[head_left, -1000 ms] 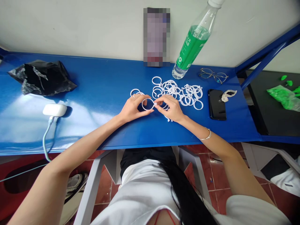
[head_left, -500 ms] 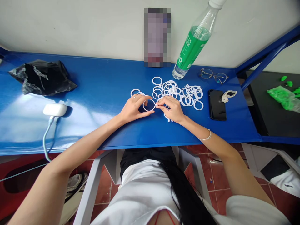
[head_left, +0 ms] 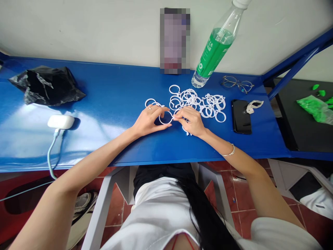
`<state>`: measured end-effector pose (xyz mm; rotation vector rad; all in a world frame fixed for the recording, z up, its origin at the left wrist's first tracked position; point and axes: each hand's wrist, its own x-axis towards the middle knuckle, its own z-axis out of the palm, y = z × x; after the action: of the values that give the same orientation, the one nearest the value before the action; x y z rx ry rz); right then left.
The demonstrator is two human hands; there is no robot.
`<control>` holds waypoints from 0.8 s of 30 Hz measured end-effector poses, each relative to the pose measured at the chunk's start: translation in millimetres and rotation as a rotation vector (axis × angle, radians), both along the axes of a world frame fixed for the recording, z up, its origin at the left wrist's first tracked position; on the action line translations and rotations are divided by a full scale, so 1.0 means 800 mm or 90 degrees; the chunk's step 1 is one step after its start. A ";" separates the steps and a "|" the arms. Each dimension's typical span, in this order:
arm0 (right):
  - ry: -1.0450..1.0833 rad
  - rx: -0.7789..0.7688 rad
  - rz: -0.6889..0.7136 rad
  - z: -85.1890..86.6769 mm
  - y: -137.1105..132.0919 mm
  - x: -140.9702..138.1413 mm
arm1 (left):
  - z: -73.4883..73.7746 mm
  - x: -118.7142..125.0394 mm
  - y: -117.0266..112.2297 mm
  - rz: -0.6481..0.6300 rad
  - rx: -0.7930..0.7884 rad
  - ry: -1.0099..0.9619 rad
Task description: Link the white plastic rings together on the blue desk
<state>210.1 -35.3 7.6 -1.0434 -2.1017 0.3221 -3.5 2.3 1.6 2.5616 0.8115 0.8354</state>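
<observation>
Between my two hands is a white plastic ring (head_left: 163,123), held just above the blue tabletop. My left hand (head_left: 147,119) curves about its left side, thumb below and fingers above. At the ring's right edge, the thumb and forefinger of my right hand (head_left: 191,121) pinch its small joint; the fingertips cover the detail there. Several similar rings lie in a loose pile (head_left: 189,100) beyond my right hand, with another cluster (head_left: 213,106) to the right. A few rings (head_left: 150,100) rest behind my left hand, and part of one (head_left: 185,132) shows below my right hand.
A bottle with a green label (head_left: 214,48) stands at the back, beside a blurred upright object (head_left: 174,41). Glasses (head_left: 236,84) and a black phone (head_left: 240,121) lie right. On the left are a black plastic bag (head_left: 48,86) and a white case (head_left: 60,122) with a cable.
Both hands stay in almost the same place on the ring. The ring's tilt and the fingers differ only very slightly; the piles have not moved.
</observation>
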 end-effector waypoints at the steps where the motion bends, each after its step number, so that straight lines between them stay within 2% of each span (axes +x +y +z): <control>1: 0.000 0.003 0.002 0.000 0.000 0.000 | 0.000 0.000 0.000 -0.001 0.000 0.000; 18: 0.029 0.002 0.022 0.002 0.001 -0.001 | -0.002 0.000 0.001 -0.003 0.045 -0.025; 24: 0.048 0.032 0.033 0.002 0.001 -0.001 | -0.003 0.000 0.001 0.002 0.056 -0.016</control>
<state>209.0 -34.5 9.1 -0.9350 -2.0614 0.3262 -3.8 3.3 -1.0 2.6208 0.7883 0.9204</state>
